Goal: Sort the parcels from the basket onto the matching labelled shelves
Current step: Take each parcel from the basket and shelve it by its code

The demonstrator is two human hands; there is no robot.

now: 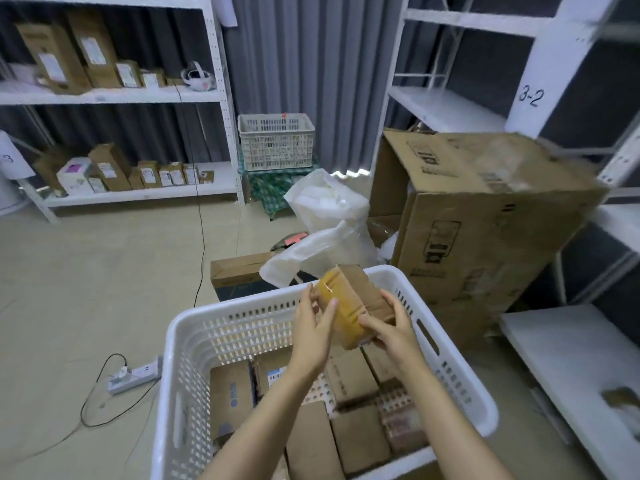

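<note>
We log the parcel (353,306) above the basket (180,327) rim, open floor (104,271) leftward; left hand (313,327) and right hand (391,327) curl fingers round its ends.

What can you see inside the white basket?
Several brown cardboard parcels lie flat on the basket's perforated floor. The person's two arms cover some, so the full count is hidden.

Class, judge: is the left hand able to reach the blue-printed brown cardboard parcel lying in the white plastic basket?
Probably not yet: the blue-printed cardboard parcel lies uncovered, but the left hand grips a small taped brown box.
</note>
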